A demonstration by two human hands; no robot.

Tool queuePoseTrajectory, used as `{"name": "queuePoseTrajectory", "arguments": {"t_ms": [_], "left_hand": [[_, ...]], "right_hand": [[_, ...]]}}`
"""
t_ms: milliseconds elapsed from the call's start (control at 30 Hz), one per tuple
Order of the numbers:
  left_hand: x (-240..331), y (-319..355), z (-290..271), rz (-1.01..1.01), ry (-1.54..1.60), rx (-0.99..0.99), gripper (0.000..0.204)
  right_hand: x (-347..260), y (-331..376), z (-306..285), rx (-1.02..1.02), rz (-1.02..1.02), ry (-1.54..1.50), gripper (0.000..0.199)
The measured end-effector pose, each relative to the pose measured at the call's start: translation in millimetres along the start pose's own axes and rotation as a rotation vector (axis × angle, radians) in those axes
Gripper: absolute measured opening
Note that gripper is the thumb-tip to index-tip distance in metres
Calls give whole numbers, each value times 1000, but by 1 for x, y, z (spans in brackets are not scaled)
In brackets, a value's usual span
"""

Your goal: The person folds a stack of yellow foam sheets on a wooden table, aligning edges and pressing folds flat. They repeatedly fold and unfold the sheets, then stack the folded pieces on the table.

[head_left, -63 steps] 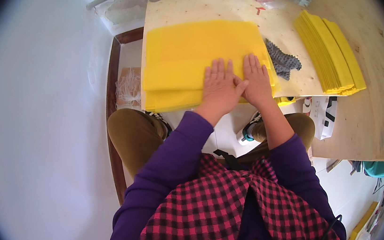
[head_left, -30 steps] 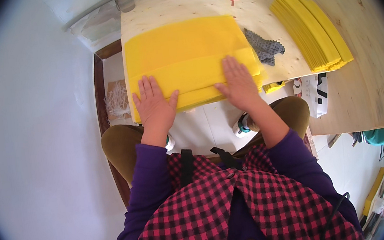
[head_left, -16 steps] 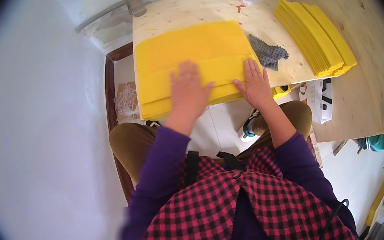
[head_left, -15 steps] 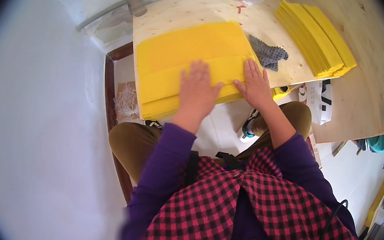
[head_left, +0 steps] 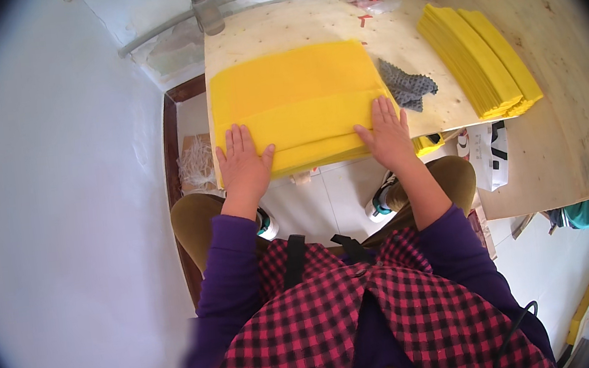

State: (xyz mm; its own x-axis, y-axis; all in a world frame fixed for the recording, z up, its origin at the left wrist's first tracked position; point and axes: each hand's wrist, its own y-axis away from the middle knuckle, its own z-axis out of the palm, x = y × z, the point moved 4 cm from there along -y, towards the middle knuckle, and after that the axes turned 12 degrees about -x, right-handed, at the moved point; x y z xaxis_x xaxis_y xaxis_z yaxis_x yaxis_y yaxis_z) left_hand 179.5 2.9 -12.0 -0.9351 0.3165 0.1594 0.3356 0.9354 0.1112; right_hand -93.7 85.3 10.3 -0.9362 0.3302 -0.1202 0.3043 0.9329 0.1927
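Note:
A stack of yellow fabric sheets (head_left: pixel 298 85) lies on the wooden table before me, its near edge folded over. My left hand (head_left: pixel 243 164) rests flat on the near left corner of the fabric, fingers stretched out and thumb apart. On the near right corner, my right hand (head_left: pixel 387 137) presses in the same way, fingers spread and pointing away from me. Neither hand grips anything. Just right of the stack lies a crumpled grey cloth (head_left: pixel 408 85) with a zigzag edge.
Two piles of folded yellow fabric (head_left: pixel 473 58) lie at the table's right (head_left: pixel 404 33). A glass jar (head_left: pixel 206 11) stands at the far left corner, and clear plastic (head_left: pixel 377 0) at the back. A white wall (head_left: pixel 72 209) bounds the left; a white bag (head_left: pixel 489 154) is below the table's right edge.
My left hand has slid left across the fabric, from near the middle to the near left corner. My right hand stays at the right corner.

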Motion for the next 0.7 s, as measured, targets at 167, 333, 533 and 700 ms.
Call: {"name": "queuePoseTrajectory", "arguments": {"t_ms": [167, 333, 533, 700], "left_hand": [[4, 0, -1, 16, -10, -2, 75], [2, 1, -2, 34, 9, 8, 75], [4, 1, 2, 37, 31, 54, 75], [5, 3, -1, 40, 82, 32, 76]], "right_hand": [[-87, 5, 1, 14, -475, -104, 78], [-111, -5, 17, -54, -438, -138, 80], [-5, -8, 14, 24, -200, -80, 75], [41, -3, 11, 2, -44, -240, 72]]}}
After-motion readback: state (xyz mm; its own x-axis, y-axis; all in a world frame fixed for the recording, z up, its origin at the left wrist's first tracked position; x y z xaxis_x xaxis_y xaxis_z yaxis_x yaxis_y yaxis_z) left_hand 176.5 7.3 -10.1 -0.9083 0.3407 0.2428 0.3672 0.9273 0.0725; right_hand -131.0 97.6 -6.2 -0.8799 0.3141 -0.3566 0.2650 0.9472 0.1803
